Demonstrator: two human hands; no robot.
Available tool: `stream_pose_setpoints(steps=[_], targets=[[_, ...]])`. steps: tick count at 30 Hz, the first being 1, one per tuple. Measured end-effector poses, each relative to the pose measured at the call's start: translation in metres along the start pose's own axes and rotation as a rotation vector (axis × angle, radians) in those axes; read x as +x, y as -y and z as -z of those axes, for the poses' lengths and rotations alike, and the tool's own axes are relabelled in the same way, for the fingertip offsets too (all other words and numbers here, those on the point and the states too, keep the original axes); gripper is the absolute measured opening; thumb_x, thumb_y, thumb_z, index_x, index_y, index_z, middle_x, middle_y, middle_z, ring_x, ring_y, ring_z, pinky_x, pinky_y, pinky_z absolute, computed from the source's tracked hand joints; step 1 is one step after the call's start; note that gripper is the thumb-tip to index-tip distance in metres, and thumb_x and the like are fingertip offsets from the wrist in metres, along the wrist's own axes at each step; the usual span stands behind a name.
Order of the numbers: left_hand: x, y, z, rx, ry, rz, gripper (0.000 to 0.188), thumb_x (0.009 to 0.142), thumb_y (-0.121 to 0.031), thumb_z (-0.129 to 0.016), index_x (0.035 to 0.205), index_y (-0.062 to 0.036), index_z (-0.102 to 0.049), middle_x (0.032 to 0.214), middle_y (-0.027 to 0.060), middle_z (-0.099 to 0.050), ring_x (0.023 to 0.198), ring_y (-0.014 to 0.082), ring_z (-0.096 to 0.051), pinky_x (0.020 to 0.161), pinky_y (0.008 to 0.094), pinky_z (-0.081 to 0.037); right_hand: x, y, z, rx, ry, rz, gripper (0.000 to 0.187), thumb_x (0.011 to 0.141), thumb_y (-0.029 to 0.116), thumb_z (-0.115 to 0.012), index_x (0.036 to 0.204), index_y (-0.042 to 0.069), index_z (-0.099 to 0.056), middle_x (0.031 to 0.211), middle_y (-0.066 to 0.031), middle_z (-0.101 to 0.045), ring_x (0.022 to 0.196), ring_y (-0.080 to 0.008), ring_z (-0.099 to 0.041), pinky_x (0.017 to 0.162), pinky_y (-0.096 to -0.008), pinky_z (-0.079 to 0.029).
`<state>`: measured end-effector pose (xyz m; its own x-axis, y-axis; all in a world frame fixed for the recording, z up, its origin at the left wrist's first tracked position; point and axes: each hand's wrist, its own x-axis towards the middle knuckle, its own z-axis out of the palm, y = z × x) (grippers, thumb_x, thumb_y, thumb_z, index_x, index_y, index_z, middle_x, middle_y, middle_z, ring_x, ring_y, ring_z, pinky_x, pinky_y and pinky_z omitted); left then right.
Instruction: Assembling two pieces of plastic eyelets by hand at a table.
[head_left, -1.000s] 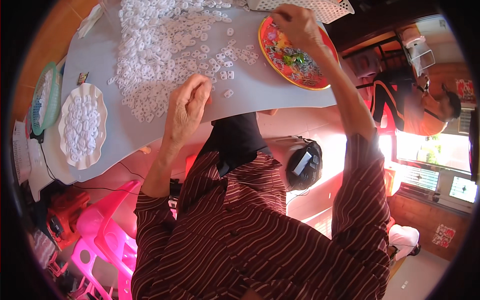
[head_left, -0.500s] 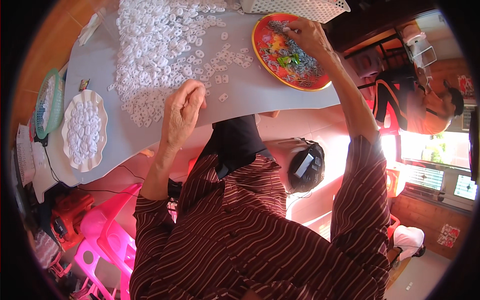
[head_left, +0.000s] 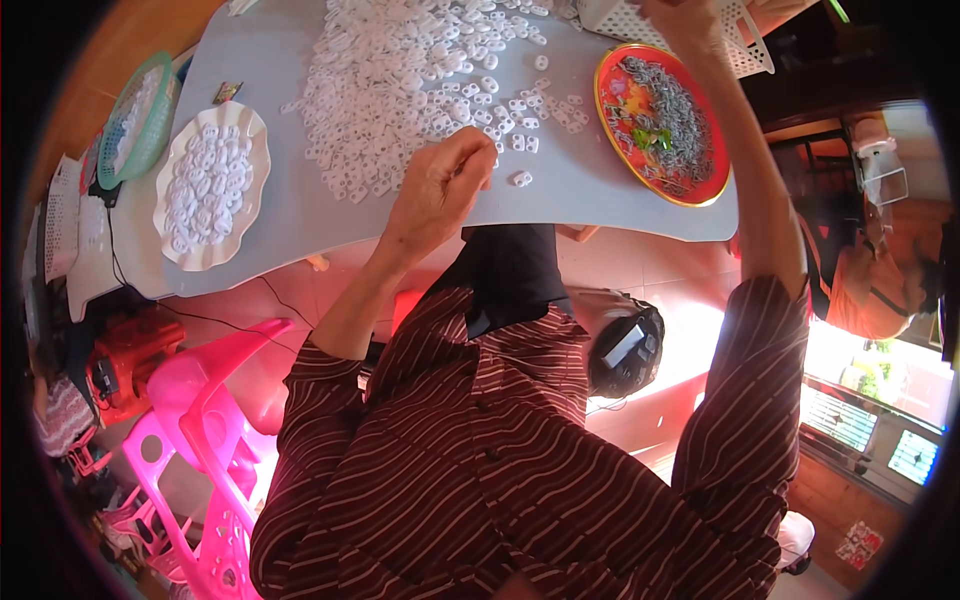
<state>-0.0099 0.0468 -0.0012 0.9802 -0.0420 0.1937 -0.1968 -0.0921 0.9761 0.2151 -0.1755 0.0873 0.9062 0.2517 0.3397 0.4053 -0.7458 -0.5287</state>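
Note:
My left hand [head_left: 440, 195] is curled closed just above the near edge of the grey table, beside loose white plastic pieces [head_left: 524, 144] with two holes each. What its fingers hold, if anything, is hidden. My right hand [head_left: 692, 32] is stretched far forward at the white perforated basket [head_left: 748, 52]; its fingers are blurred and partly cut off by the upper edge. Under my right forearm lies a red round plate [head_left: 622, 150] with a yellow rim and flower pattern, holding many small grey metal screws [head_left: 692, 130]. A large heap of white pieces [head_left: 385, 90] covers the table's middle.
A scalloped white dish [head_left: 258, 170] of white oval pieces sits at the left, with a green basket [head_left: 150, 125] beyond it. Pink plastic chairs [head_left: 195, 400] stand at lower left. Another person in orange [head_left: 870, 290] is at the far right.
My right hand has moved from over the red plate, where it pinched a small white piece, forward to the white basket. My left hand stays closed. The whole view has shifted.

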Motion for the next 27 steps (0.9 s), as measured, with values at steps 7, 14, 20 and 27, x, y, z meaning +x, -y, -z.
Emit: stream_pose_setpoints(steps=[7,14,20,27], targets=[[0.006,-0.016,-0.003,0.055,0.060,0.073,0.017,0.091,-0.016,-0.049,0.084,-0.0003,-0.053,0.063,0.0016,-0.047,0.058,0.0064,-0.039,0.053,0.0223,-0.034,-0.075,0.060,-0.060,0.096,0.443,0.455,0.014,0.076,0.009,-0.064,0.087,0.001,-0.066,0.079,-0.0094,-0.066,0.066,-0.0175,-0.062,0.066,-0.0279,-0.049],[0.006,-0.012,-0.006,0.075,0.008,-0.045,0.014,0.089,-0.012,-0.050,0.082,0.0007,-0.050,0.058,0.0086,-0.047,0.051,0.0141,-0.044,0.050,0.0293,-0.039,-0.083,0.069,-0.077,-0.148,0.383,0.501,0.015,0.077,0.013,-0.062,0.084,0.000,-0.064,0.079,-0.0119,-0.065,0.070,-0.0308,-0.062,0.066,-0.0370,-0.050],[0.007,-0.009,-0.006,0.098,0.004,-0.057,0.014,0.089,-0.012,-0.050,0.082,0.0006,-0.051,0.057,0.0082,-0.047,0.050,0.0143,-0.043,0.050,0.0285,-0.039,-0.090,0.069,-0.087,-0.315,0.270,0.611,0.010,0.076,0.011,-0.059,0.073,0.001,-0.059,0.070,-0.0108,-0.061,0.066,-0.0334,-0.059,0.061,-0.0417,-0.048],[0.007,-0.006,-0.003,0.119,0.030,-0.037,0.020,0.091,-0.020,-0.050,0.087,-0.0006,-0.054,0.063,0.0030,-0.051,0.060,0.0086,-0.044,0.055,0.0236,-0.038,-0.089,0.063,-0.085,-0.038,0.211,0.500,0.013,0.072,0.011,-0.058,0.070,0.000,-0.064,0.064,-0.0181,-0.061,0.064,-0.0333,-0.062,0.063,-0.0409,-0.052]])
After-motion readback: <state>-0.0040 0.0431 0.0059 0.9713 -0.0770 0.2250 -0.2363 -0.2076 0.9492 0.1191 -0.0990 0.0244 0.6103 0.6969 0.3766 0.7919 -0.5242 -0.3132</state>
